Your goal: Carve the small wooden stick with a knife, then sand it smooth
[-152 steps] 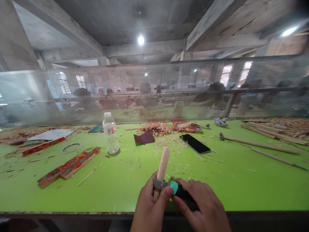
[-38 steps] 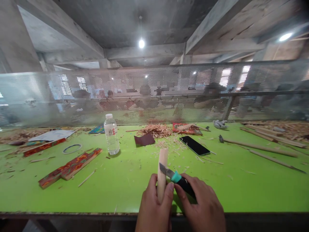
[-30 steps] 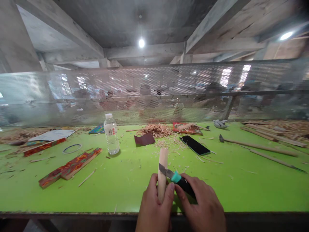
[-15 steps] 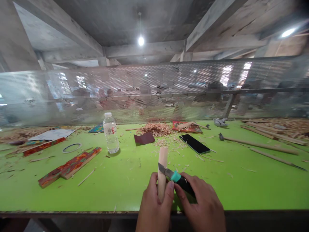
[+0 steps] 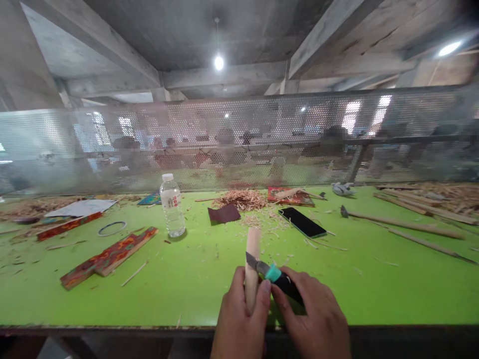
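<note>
Near the table's front edge, my left hand (image 5: pixel 243 314) is closed around the lower part of a pale wooden stick (image 5: pixel 253 244), whose upper end points away from me. My right hand (image 5: pixel 314 309) grips a utility knife (image 5: pixel 283 285) with a black handle and a turquoise collar. The knife's blade lies across the stick, touching it about midway up. My left thumb rests close to the knife's collar. Beyond the stick are a brown piece of sandpaper (image 5: pixel 223 214) and a heap of wood shavings (image 5: pixel 243 199).
A water bottle (image 5: pixel 172 207) stands left of centre, behind a painted wooden piece (image 5: pixel 108 259). A phone (image 5: pixel 302 222) lies right of the shavings. Long-handled tools (image 5: pixel 404 223) and wood strips (image 5: pixel 430 205) lie at right. A perforated metal screen (image 5: pixel 239 144) closes off the back; people show dimly through it.
Almost nothing differs. The view has shifted very slightly, while both hands, the stick and the knife keep the same pose.
</note>
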`<state>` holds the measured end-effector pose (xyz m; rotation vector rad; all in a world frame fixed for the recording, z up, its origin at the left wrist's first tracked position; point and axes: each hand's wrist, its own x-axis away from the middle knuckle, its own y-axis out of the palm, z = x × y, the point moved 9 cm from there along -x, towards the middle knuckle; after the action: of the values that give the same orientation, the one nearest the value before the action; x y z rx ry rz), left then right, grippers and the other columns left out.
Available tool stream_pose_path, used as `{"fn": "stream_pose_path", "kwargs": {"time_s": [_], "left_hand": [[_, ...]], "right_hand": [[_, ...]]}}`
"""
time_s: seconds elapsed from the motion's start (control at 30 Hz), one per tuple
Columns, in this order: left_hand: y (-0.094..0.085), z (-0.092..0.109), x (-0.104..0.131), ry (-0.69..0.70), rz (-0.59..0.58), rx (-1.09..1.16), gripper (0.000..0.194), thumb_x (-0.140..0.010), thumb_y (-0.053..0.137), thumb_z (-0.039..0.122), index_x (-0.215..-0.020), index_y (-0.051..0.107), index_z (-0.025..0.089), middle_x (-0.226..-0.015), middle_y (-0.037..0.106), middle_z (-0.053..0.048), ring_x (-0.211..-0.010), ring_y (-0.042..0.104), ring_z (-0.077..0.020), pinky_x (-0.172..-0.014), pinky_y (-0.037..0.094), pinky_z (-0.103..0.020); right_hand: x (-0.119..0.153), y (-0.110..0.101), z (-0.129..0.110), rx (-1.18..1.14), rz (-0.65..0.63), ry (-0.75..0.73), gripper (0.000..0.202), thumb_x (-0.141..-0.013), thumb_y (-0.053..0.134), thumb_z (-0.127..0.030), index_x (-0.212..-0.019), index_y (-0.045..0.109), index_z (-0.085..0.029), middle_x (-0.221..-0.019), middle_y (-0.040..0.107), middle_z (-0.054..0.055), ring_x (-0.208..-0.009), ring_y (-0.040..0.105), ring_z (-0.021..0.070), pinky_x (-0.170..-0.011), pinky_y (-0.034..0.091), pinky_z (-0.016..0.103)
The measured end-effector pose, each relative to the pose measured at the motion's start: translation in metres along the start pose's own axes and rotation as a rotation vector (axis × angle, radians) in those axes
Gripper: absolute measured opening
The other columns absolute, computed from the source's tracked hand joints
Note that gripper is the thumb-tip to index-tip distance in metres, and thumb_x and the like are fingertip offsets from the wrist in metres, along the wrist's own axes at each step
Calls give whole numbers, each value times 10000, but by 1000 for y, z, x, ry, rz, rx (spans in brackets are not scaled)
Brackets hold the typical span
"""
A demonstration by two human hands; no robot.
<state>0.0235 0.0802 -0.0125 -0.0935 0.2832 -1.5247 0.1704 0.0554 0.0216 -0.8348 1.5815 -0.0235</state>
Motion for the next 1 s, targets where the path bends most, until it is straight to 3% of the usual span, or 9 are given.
{"fn": "stream_pose_path", "kwargs": {"time_s": [0.67, 1.0], "left_hand": [[2, -1, 0, -22, -18, 23, 416, -964, 548, 613, -1053, 584, 208, -771, 594, -1, -671, 562, -191, -595, 393, -253], [1, 1, 1, -4, -28, -10, 385, -986, 525, 572, -1056, 585, 198, -833, 641, -37, -764, 602, -220, -643, 414, -274]], "right_hand": [[1, 0, 0, 11, 0, -3, 420, -1051, 460, -568, -1078, 661, -199, -828, 703, 34, -750, 656, 223, -748, 427, 340], [0, -1, 0, 3, 8, -5, 414, -1051, 462, -564, -1083, 658, -200, -829, 704, 35, -751, 657, 221, -747, 427, 338]]}}
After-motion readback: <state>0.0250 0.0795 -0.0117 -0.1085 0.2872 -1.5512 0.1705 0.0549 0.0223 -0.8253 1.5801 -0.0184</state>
